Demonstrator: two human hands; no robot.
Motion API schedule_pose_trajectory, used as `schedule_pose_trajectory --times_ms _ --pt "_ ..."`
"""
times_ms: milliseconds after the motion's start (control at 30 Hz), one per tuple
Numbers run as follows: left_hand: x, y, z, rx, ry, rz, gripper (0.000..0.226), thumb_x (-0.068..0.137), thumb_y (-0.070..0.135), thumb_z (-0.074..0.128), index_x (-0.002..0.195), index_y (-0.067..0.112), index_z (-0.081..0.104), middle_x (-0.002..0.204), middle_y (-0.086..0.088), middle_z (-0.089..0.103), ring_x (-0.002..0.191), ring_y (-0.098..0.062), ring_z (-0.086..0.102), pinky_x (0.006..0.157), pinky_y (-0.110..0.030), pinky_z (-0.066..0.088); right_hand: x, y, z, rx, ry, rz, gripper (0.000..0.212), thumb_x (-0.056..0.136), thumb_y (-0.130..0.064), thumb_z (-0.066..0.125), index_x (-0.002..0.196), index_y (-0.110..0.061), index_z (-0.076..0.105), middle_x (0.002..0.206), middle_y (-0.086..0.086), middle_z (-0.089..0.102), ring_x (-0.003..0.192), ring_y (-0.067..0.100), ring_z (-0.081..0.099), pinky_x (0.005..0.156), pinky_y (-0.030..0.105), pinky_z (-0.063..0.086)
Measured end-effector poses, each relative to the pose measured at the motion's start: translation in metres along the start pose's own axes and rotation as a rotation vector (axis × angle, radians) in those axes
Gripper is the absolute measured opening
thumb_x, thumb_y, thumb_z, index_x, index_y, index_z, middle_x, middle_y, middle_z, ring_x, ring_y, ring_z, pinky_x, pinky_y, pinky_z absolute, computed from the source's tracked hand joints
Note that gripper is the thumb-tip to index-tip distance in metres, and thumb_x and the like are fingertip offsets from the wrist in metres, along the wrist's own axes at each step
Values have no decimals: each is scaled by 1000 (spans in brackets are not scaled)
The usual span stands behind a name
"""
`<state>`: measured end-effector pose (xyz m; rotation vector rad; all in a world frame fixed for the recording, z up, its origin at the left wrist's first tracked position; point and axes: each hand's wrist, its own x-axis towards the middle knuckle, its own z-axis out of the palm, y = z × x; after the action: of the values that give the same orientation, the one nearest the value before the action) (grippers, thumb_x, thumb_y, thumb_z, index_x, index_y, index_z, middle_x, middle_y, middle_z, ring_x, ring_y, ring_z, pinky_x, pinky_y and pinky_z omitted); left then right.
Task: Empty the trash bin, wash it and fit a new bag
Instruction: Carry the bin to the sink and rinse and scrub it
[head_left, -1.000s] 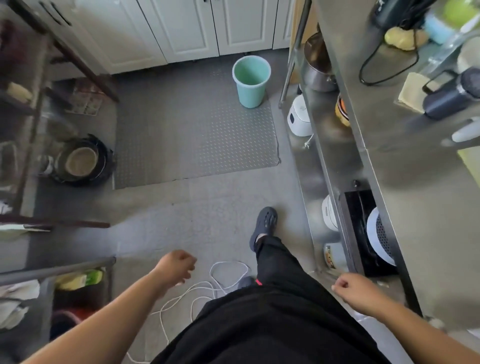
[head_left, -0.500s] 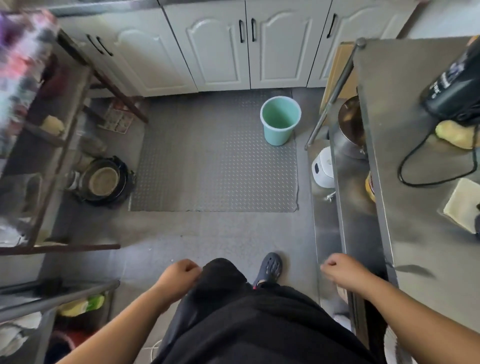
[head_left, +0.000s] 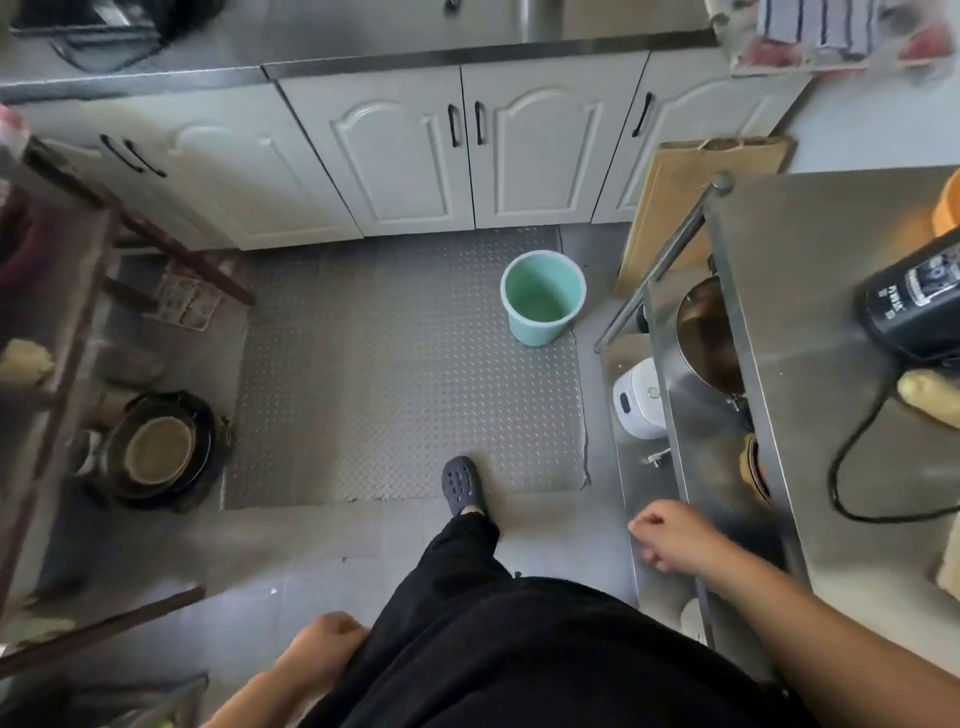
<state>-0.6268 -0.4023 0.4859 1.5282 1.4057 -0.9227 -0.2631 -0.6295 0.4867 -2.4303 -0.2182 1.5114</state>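
While you looked down from the head camera, the bin (head_left: 543, 297) stood upright on the far right corner of the mat (head_left: 395, 374), near the cabinets (head_left: 415, 156) and well apart from both of your hands. Its mint-green inside showed no bag that I could make out. Your right hand (head_left: 670, 535) hung over the edge of the steel shelf (head_left: 691, 467), its fingers loosely curled and holding nothing. Your left hand (head_left: 324, 649) lay low beside your black trousers (head_left: 519, 649), partly hidden by them; its fingers looked loosely curled too, with nothing in them as far as the picture showed. One foot in a dark clog (head_left: 461, 484) rested on the near edge of the mat.

To your right, the steel table (head_left: 831, 415) carried a black appliance (head_left: 914, 306) with its cord (head_left: 852, 467) looping across the top. Under it sat a metal pot (head_left: 706, 338) and a white cooker (head_left: 639, 400). A wooden board (head_left: 685, 197) leaned behind the table. On the left, stacked dark pans (head_left: 158, 452) lay on the floor beside a wooden rack (head_left: 67, 312).
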Motion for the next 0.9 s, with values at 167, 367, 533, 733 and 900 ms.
schedule_pose_trajectory --times_ms 167,367,533,733,900 --pt "59 85 -105 79 -10 108 21 93 20 56 88 2 65 81 -13 69 64 -23 59 56 -24 46 4 -1 -18 64 5 155 13 91 -15 58 80 -8 58 74 12 57 61 20 59 54 28 41" --pt "119 222 -210 -220 171 221 15 95 16 56 85 9 65 86 -12 70 64 -22 62 58 -29 51 28 -24 -42 60 53 196 15 87 -10 56 75 -11 48 68 14 39 63 24 41 59 35 29" --pt "141 289 -215 -183 84 213 16 94 21 57 88 11 67 87 -11 71 64 -19 62 52 -26 50 85 -74 -77 107 88 109 21 85 -22 59 67 -15 50 65 7 48 62 21 47 62 32 39" --pt "141 334 -186 59 -38 110 20 92 23 55 86 7 65 82 -7 71 68 -19 62 61 -28 51 167 -132 -142 -21 25 32 34 82 -27 55 55 -19 37 55 1 38 54 17 36 55 30 28" --pt "161 396 -184 119 -83 104 19 87 31 57 73 19 62 67 3 63 63 -14 58 65 -29 49 244 -179 -192 -157 -23 -24 28 84 -27 51 61 -19 39 62 2 44 56 17 39 53 32 30"
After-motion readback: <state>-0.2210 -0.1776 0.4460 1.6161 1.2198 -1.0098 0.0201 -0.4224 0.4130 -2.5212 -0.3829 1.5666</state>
